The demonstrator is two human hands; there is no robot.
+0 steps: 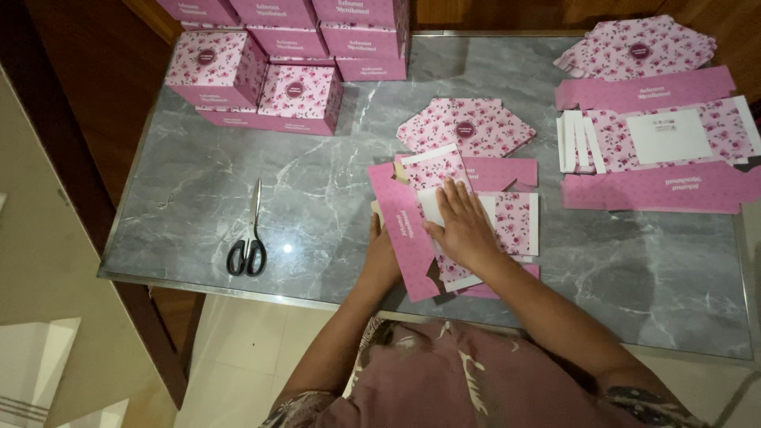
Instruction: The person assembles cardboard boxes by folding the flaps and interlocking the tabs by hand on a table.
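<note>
Box blank [456, 222]: you are folding a flat pink floral carton lying near the front edge of the grey marble table [317, 198], straight ahead of you
Right hand [464, 226]: you are pressing it flat, fingers spread and released, palm down on the white inner panel of the blank; it is grasping nothing
Left hand [380, 257]: you are tucking it under the plain pink side flap [404, 234], which is lifting up off the table; whether the fingers are clenched on the flap I cannot tell, since the flap is hiding them
Step in hand: by my judgement you are raising the first side wall along its crease while pinning the base
Next move calls for: keeping the base held down and bringing the flap fully upright, then turning to the opposite wall
Nearby: another printed floral piece [468, 127] is lying just beyond the blank; more flat blanks [658, 139] are waiting well to your right
Further out: black-handled scissors [250, 234] are lying apart on your left, and finished boxes [269, 71] are standing stacked at the far left corner
</note>
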